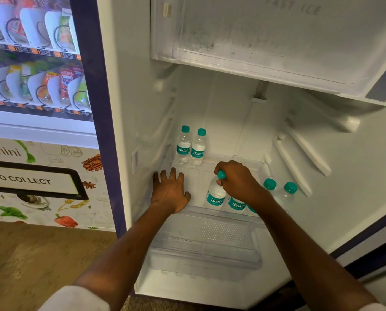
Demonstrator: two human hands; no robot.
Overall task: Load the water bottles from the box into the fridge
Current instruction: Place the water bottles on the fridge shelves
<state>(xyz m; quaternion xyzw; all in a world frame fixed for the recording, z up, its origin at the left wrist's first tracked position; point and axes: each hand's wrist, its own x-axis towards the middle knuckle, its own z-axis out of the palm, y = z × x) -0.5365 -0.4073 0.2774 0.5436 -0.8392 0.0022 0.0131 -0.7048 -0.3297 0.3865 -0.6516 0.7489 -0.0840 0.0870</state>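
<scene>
Head view: my right hand (237, 179) grips a Bisleri bottle (215, 194) by its neck near the glass shelf's (196, 176) front edge. My left hand (169, 189) lies open at nine o'clock; two bottles (191, 148) stand at eleven, bare shelf between.

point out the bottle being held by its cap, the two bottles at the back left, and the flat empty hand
held bottle (215, 194): head view, on its clear body above the label
back-left bottles (191, 147): head view, where the pair meet, at label height
left hand (169, 191): head view, on the back of the hand
</scene>
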